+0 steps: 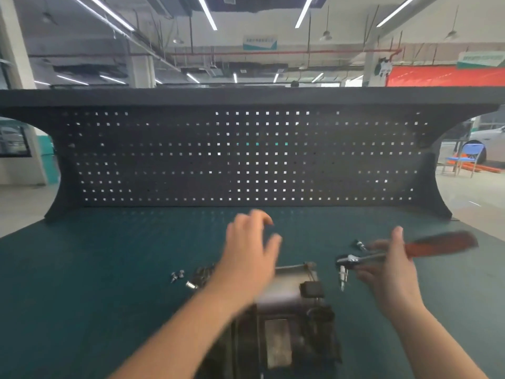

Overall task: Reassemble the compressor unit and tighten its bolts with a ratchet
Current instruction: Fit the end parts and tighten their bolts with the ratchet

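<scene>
The compressor unit (pixel 284 324), dark metal with a pale top plate, lies on the green bench mat near the front edge. My left hand (pixel 248 253) hovers above its far end, fingers loosely spread and holding nothing. My right hand (pixel 388 272) grips a ratchet (pixel 363 259) with a red-brown handle pointing right; its chrome head carries a socket that points down beside the unit's right side. A few loose bolts (pixel 179 275) lie left of the unit, next to a dark part that my left arm partly hides.
A small metal socket or fitting (pixel 360 245) lies on the mat behind the ratchet. The green bench top (pixel 95 269) ends at a black pegboard back panel (pixel 246 157). A blue chair (pixel 464 157) stands on the floor at far right.
</scene>
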